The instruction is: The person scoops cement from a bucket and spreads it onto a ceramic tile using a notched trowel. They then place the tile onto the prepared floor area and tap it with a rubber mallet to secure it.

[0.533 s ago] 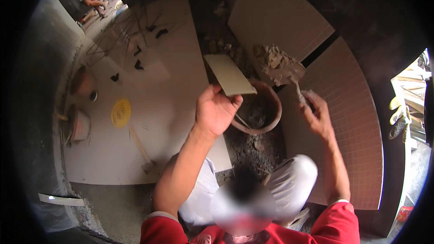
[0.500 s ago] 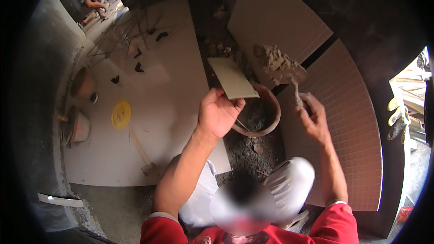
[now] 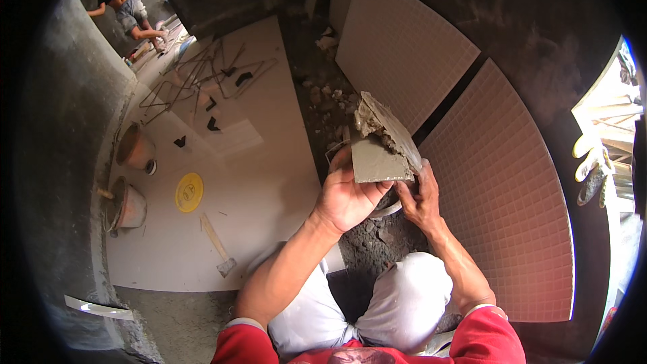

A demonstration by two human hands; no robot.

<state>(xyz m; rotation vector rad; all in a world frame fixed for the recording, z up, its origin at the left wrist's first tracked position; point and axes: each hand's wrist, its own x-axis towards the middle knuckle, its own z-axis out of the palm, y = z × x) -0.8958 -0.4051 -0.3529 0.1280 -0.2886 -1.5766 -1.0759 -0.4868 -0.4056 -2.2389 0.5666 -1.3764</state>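
My left hand [image 3: 340, 199] holds a pale rectangular piece [image 3: 377, 165], apparently tile, from below by its near edge. My right hand [image 3: 421, 199] grips a trowel [image 3: 404, 141] whose blade is tilted on edge against the piece, with lumpy wet mortar [image 3: 371, 118] between them. The trowel's handle is mostly hidden in my fingers. Beneath both hands, the rim of a round tub [image 3: 385, 211] shows in part, on dark rubble [image 3: 371, 243].
Large gridded tiles [image 3: 499, 189] lean along the right. A pale board [image 3: 269, 148] on the left bears wire frames [image 3: 162, 104], black angled pieces, a yellow lid [image 3: 189, 192] and a hammer [image 3: 217, 246]. Two buckets [image 3: 135, 148] stand leftmost. A co-worker [image 3: 128, 10] is in the doorway, upper left.
The trowel and right hand have moved left onto the piece, which my left hand has brought lower and slightly rightward. The co-worker is more upright.
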